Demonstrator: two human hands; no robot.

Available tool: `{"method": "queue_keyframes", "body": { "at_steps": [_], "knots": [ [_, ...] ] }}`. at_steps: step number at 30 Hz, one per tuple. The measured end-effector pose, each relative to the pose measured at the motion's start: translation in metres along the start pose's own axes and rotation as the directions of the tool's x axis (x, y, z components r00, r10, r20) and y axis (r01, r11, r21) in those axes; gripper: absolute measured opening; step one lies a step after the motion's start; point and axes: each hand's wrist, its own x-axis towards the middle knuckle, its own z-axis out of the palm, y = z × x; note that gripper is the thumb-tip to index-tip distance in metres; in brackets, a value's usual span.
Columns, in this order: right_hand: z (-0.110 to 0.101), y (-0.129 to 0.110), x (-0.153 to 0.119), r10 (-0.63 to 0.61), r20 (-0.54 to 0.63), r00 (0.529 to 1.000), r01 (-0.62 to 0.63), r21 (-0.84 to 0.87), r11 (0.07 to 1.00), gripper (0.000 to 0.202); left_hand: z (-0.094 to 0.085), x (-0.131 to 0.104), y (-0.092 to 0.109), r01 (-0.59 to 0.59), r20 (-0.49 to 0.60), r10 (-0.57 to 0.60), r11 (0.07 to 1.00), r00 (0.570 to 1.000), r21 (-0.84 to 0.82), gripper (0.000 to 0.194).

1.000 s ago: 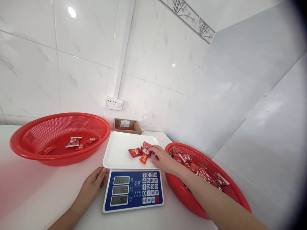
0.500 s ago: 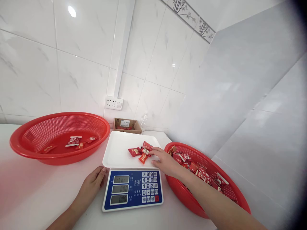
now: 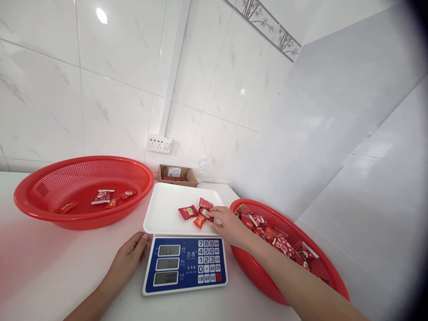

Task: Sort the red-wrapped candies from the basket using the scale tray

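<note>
Two hands, one scale, two red baskets.
The right hand (image 3: 229, 225) pinched a sweet in the cluster of about four wrapped sweets (image 3: 197, 213) on the scale's white pan (image 3: 167, 209), their long axes mixed; the left hand (image 3: 129, 258) lay loosely open, touching the scale (image 3: 185, 265).

Red baskets (image 3: 83, 218), white tray (image 3: 167, 209).

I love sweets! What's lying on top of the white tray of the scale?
A few red candies lie on the scale tray. The right hand touches them and hides any beneath its fingers.
</note>
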Motion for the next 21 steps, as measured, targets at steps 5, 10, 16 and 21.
{"method": "queue_keyframes", "body": {
  "at_steps": [5,10,16,21],
  "knots": [
    [-0.004,-0.003,0.000,0.045,-0.038,0.998,-0.046,-0.044,0.998,0.019,0.000,0.001,-0.003,-0.003,-0.003,0.003,1.000,1.000,-0.001,0.051],
    [-0.014,-0.007,-0.006,0.125,0.015,0.992,-0.123,-0.101,0.987,0.024,0.000,0.002,-0.005,-0.010,-0.016,0.010,1.000,1.000,-0.001,0.052],
    [-0.021,-0.001,-0.013,0.224,0.067,0.972,-0.206,-0.202,0.957,0.037,-0.001,0.005,-0.010,-0.015,-0.011,0.015,1.000,1.000,0.014,0.054],
    [-0.021,0.004,-0.008,0.236,0.040,0.971,-0.221,-0.235,0.947,0.022,0.000,0.005,-0.013,-0.012,0.006,0.012,1.000,1.000,-0.006,0.053]
  ]
}}
